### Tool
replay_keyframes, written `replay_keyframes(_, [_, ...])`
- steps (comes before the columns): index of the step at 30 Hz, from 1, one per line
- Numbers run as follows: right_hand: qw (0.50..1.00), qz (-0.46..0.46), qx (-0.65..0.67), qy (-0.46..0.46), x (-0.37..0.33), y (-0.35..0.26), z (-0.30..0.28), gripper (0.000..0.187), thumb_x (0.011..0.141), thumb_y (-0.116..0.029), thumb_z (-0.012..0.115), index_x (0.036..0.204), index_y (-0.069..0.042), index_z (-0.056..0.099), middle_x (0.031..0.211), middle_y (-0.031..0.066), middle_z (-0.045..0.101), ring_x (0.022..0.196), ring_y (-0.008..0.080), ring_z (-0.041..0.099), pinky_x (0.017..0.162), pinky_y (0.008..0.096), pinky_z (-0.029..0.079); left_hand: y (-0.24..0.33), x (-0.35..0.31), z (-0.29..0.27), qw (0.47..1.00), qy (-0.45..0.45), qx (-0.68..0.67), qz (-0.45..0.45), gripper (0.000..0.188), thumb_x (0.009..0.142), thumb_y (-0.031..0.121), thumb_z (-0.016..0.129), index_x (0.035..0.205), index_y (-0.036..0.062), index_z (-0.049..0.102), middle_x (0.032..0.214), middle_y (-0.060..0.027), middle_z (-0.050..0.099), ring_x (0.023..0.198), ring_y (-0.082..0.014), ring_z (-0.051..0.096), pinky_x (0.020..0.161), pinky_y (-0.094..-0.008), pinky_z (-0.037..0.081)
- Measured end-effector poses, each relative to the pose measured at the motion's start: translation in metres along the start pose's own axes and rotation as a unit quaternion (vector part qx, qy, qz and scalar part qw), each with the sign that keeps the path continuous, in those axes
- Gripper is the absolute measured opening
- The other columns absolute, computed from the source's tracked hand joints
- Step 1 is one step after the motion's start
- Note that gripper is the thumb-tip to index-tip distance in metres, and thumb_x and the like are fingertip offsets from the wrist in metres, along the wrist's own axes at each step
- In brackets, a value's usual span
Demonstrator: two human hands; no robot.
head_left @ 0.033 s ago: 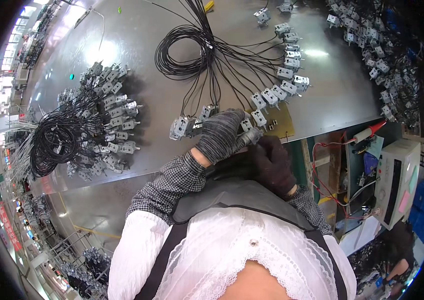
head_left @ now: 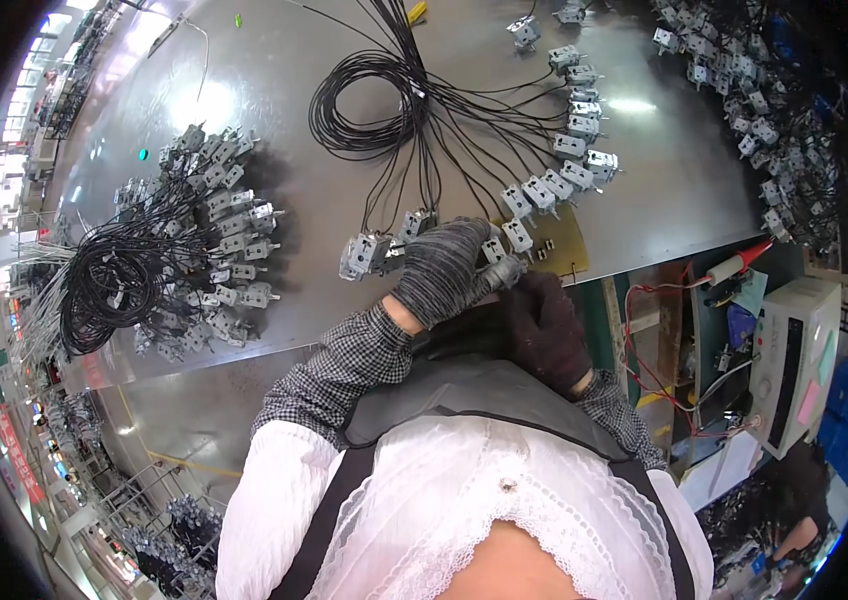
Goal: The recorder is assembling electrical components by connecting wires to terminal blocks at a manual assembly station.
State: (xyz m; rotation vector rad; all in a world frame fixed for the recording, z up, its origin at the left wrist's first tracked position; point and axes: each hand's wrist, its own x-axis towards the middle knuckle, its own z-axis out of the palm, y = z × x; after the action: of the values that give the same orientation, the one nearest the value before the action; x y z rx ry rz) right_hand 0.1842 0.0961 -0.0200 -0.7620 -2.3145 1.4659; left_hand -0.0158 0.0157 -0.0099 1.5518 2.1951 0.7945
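Note:
My left hand point(head_left: 441, 266), in a grey striped glove, is closed around a small silver box-shaped metal unit point(head_left: 493, 249) at the table's near edge. My right hand point(head_left: 549, 325), in a dark maroon glove, is just below the table edge, its curled fingertips close to the left ones; what it pinches, if anything, is hidden. Beside my left hand, another metal unit point(head_left: 518, 236) rests on a tan board point(head_left: 568, 245). More units point(head_left: 546, 192) curve away to the right, joined by thin black cables to a coil point(head_left: 369, 105). Further units point(head_left: 365, 256) lie left of my left hand.
On the left of the metal table point(head_left: 294, 290) lies a bundle of similar units point(head_left: 229, 245) with coiled black cables point(head_left: 109, 290). A large heap of them point(head_left: 744, 110) fills the far right. A white instrument box point(head_left: 794, 360) with red leads point(head_left: 634, 345) stands below, on the right.

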Motion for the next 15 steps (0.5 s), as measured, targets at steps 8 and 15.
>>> replay_keyframes(8, [0.994,-0.068,-0.087,-0.009,-0.006,0.013,-0.003,0.024,0.098,-0.013,0.071,0.117,0.001,0.067,0.112,0.0162,0.065,0.087,0.0219,0.066,0.075,0.0375,0.057,0.001,0.007,0.003,1.000,-0.002,-0.021,-0.011,0.046,0.092,0.041,0.080,0.113,0.0013,0.069,0.092,-0.0184,0.072,0.083,-0.0340,0.073,0.073,-0.0449,0.057])
replay_keyframes(15, [0.993,0.066,0.095,-0.007,-0.003,0.002,-0.007,0.018,0.100,-0.017,0.069,0.109,-0.001,0.065,0.107,0.0146,0.064,0.084,0.0220,0.066,0.073,0.0359,0.056,0.017,0.005,0.006,0.979,0.077,-0.178,-0.060,0.056,0.090,0.042,0.078,0.128,0.0038,0.063,0.101,-0.0196,0.072,0.090,-0.0359,0.073,0.083,-0.0462,0.057])
